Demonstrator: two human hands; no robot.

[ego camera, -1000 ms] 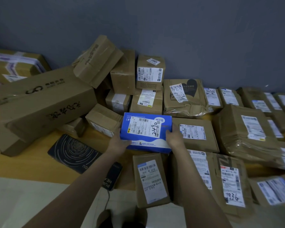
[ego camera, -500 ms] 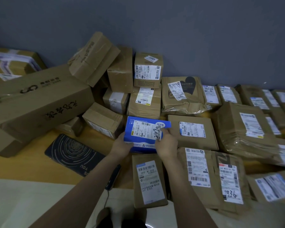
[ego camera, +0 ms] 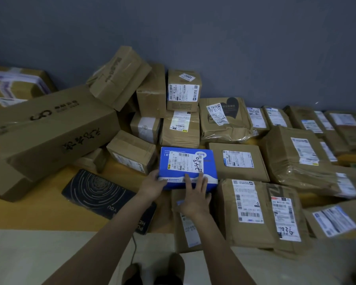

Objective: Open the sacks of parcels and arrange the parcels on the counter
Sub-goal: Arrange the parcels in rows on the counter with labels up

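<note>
A blue parcel (ego camera: 188, 167) with a white label and a handwritten number lies on the wooden counter (ego camera: 39, 210), in a gap among brown parcels. My left hand (ego camera: 152, 185) grips its near left corner. My right hand (ego camera: 195, 194) lies flat against its near edge with the fingers spread, not wrapped around it. Its near edge sits over the far end of a narrow brown parcel (ego camera: 186, 225). A flat brown parcel (ego camera: 237, 161) lies directly to the right. No sack is in view.
A long carton (ego camera: 49, 128) lies across the left side, with stacked boxes (ego camera: 183, 91) behind against the grey wall. A black patterned mat (ego camera: 99, 194) lies left of my arms. Labelled brown parcels (ego camera: 261, 212) fill the right side. A pale floor shows below the counter edge.
The blue parcel has come down from the air onto the counter. My right hand has shifted from its right end to its near edge and spread its fingers.
</note>
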